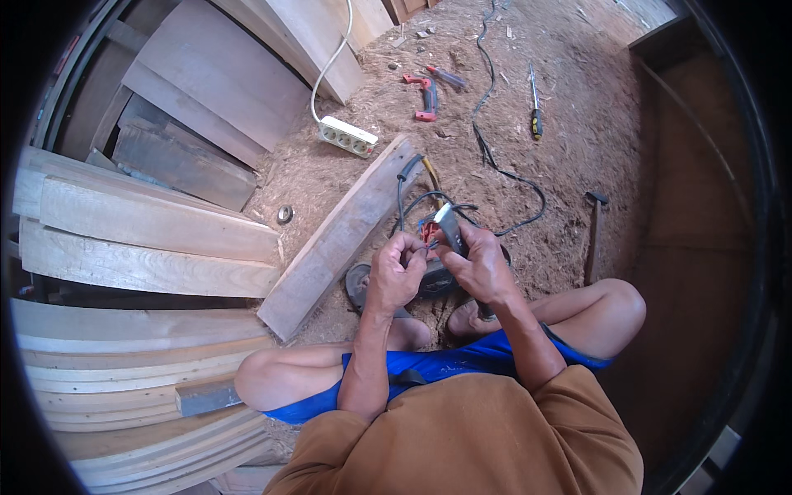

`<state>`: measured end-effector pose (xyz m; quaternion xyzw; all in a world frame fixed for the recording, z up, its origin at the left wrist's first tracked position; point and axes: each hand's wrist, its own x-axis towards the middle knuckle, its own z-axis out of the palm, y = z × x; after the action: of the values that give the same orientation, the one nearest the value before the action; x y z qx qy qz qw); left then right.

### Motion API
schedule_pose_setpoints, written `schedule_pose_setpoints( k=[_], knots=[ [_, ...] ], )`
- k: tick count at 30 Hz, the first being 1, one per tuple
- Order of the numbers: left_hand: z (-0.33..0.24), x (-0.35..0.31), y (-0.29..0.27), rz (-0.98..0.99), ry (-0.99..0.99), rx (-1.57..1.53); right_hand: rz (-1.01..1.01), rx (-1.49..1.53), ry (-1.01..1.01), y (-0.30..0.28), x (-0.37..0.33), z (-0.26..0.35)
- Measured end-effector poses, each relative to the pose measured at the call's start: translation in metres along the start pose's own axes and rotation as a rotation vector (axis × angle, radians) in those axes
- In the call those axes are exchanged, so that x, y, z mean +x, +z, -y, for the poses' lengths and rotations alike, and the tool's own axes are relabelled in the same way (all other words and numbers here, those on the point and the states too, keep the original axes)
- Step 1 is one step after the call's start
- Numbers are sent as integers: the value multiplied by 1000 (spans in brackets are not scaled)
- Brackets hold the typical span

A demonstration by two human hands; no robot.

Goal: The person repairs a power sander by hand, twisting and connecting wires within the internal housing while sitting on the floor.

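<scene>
My left hand (398, 271) pinches at thin red and dark wires (429, 232). Its fingertips are closed at the wire ends. Close beside it, my right hand (485, 266) is wrapped round a dark handheld tool (450, 228) with a pale, bright upper end; its exact kind does not show. Below both hands, between my feet, sits a dark power tool body (436, 283) with red parts, partly hidden by the hands. A dark cable (402, 194) loops beside them. Further off lies a red and grey handle shell (428, 99).
A wooden plank (338, 239) lies slanted to the left. Beyond it are a white power strip (348, 136), a clear-handled screwdriver (448, 77), and a yellow-black screwdriver (535, 115). A hammer (594, 239) lies to the right. Stacked boards (148, 223) line the left; sawdust covers the ground.
</scene>
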<state>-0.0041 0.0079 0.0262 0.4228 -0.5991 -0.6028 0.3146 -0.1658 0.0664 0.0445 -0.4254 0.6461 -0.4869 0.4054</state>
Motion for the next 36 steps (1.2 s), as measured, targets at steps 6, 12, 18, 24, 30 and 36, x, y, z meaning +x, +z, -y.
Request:
schedule_pose_setpoints(
  k=[6,12,18,24,30,36],
  knots=[
    [6,-1,-6,-9,58,218,97,-164,24,5,3,-2],
    [6,0,-4,73,-1,216,93,-342,-148,6,3,-10],
    [2,0,0,134,-59,-70,9,-372,-265,14,2,-14],
    [2,-5,-10,164,40,-114,-178,-416,-154,-5,15,-37],
    [8,-1,-20,-4,12,-248,-335,-16,171,-62,21,-28],
    [14,0,-12,21,-41,-347,-379,61,143,-74,20,-45]
  ],
)
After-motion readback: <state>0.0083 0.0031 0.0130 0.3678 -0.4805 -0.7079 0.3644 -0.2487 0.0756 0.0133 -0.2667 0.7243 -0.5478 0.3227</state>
